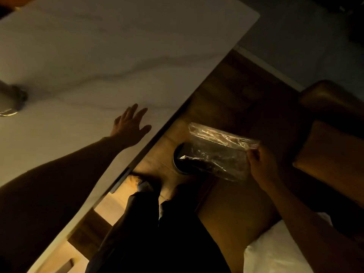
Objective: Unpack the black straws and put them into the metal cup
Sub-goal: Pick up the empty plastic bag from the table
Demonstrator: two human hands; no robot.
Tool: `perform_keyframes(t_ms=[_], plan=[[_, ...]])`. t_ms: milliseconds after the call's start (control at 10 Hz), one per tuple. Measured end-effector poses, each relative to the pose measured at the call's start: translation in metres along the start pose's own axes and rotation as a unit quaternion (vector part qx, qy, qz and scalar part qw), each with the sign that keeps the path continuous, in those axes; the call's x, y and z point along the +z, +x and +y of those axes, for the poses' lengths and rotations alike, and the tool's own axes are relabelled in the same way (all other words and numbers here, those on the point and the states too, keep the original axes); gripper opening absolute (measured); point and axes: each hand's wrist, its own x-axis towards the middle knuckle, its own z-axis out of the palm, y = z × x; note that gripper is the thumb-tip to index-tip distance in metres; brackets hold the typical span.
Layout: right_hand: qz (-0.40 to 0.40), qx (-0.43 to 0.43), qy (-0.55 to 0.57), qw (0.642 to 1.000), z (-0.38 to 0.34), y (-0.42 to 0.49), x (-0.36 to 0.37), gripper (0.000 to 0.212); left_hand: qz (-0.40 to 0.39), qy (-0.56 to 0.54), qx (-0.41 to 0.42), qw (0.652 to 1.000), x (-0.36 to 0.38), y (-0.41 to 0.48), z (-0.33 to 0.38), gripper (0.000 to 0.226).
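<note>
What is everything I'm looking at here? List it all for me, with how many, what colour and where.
Counter: one, white with grey veins, upper left half of the view.
Metal cup: one, silvery, on the counter at the far left edge, partly cut off.
Plastic bag: one, clear and crinkled, held over the floor right of the counter; contents too dark to tell.
Round dark object: one, on the wooden floor behind the bag; too dim to identify.
Chair: one, brown, far right.
White cloth: one, bottom right corner.
Legs: two, dark trousers, bottom centre.
Left hand: open, fingers spread, over the counter's edge.
Right hand: pinching the bag's right end.
</note>
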Motion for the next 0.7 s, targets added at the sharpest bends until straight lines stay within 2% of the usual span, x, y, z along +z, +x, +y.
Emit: perform_keyframes(t_ms=[100, 200, 400, 500, 600, 700], plan=[[0.025, 0.041, -0.010, 0.999, 0.030, 0.001, 0.022, 0.013, -0.007, 0.052, 0.039, 0.998, 0.009, 0.016, 0.009, 0.079], [0.023, 0.091, -0.002, 0.996, 0.049, 0.006, 0.054, 0.014, -0.004, 0.086, 0.042, 0.995, 0.021, 0.028, 0.012, 0.086], [-0.020, 0.193, 0.132, 0.972, 0.070, 0.025, 0.128, 0.028, 0.081, 0.124, 0.052, 0.988, 0.044, 0.035, -0.001, 0.078], [-0.050, 0.234, 0.157, 0.958, 0.078, 0.039, 0.165, 0.035, 0.096, 0.127, 0.050, 0.986, 0.049, 0.037, -0.004, 0.078], [-0.062, 0.261, 0.158, 0.950, 0.085, 0.048, 0.198, 0.037, 0.103, 0.133, 0.049, 0.984, 0.047, 0.035, -0.002, 0.081], [-0.062, 0.289, 0.092, 0.951, 0.098, 0.061, 0.234, 0.037, 0.121, 0.151, 0.062, 0.979, 0.051, 0.040, -0.010, 0.081]])
